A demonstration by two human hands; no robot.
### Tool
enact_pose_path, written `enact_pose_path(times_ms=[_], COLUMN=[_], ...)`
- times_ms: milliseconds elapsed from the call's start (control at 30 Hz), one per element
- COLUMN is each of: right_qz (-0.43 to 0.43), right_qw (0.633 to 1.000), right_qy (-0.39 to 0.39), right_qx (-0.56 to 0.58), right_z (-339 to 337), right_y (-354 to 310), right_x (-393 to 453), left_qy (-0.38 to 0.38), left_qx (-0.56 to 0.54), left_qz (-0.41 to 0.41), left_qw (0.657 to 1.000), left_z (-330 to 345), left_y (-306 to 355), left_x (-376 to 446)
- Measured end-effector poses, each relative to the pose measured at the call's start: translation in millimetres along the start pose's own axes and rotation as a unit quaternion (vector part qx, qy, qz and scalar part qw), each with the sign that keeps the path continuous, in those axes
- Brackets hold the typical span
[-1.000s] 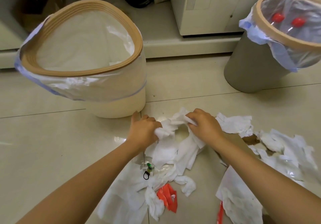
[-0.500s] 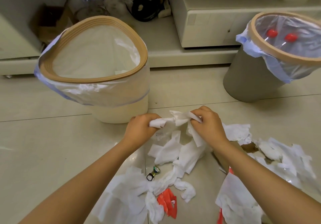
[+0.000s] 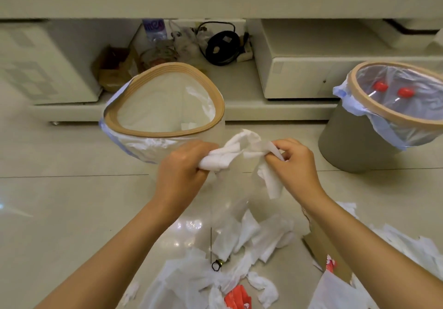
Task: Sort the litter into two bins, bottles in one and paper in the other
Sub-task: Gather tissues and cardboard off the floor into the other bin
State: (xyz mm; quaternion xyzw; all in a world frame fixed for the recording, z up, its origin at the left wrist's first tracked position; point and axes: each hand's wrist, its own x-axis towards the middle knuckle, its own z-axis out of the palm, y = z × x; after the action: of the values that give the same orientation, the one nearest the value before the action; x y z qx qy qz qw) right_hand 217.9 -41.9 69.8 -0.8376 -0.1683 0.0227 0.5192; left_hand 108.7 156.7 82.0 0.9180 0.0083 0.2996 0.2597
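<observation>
Cream floor tiles (image 3: 60,212) stretch bare on the left, with a low shelf (image 3: 239,107) behind carrying a cardboard box (image 3: 112,71), a black coiled cable (image 3: 223,47) and a pale machine (image 3: 311,69). Just in front of the shelf stands the white bin (image 3: 163,117), lined with clear plastic under a tan rim, a scrap of paper lying inside it. The left hand (image 3: 182,169), just below that bin's near rim, has its fingers (image 3: 203,162) curled tight round one end of a twisted white paper wad (image 3: 230,150). The right hand (image 3: 294,164) pinches the other end between thumb and curled fingers, a strip hanging down from it. The wad is held in the air between both hands, near the white bin's front edge. Below, loose paper scraps (image 3: 251,239), a small black ring (image 3: 215,265) and red wrappers (image 3: 237,299) litter the floor between the forearms. Farther right, well apart, the grey bin (image 3: 354,145) holds bottles with red caps (image 3: 381,86), and open floor separates the two bins.
</observation>
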Motion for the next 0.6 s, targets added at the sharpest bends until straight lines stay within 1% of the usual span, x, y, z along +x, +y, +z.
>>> enact_pose_path(times_ms=[133, 167, 233, 333, 433, 533, 600], right_qz=[-0.044, -0.051, -0.061, -0.076, -0.071, -0.075, -0.089], right_qw=[0.997, 0.996, 0.992, 0.989, 0.986, 0.988, 0.991], right_qy=[0.005, 0.0, -0.007, -0.011, -0.008, -0.004, -0.009], right_qx=[0.059, 0.076, 0.109, 0.13, 0.148, 0.131, 0.102], right_z=[12, 18, 30, 48, 65, 78, 83], right_y=[-49, -62, -85, -115, -137, -150, -153], right_x=[18, 24, 35, 52, 72, 85, 89], left_qy=[0.071, 0.086, 0.11, 0.147, 0.189, 0.19, 0.159], left_qx=[0.013, 0.011, -0.005, -0.018, 0.03, 0.108, 0.159], left_qz=[0.028, 0.017, -0.032, -0.099, -0.131, -0.139, -0.15], left_qw=[0.997, 0.996, 0.993, 0.984, 0.973, 0.966, 0.963], left_z=[-35, -43, -57, -74, -88, -88, -78], left_y=[2, -1, -12, -35, -64, -91, -104], left_x=[33, 42, 62, 92, 118, 130, 133])
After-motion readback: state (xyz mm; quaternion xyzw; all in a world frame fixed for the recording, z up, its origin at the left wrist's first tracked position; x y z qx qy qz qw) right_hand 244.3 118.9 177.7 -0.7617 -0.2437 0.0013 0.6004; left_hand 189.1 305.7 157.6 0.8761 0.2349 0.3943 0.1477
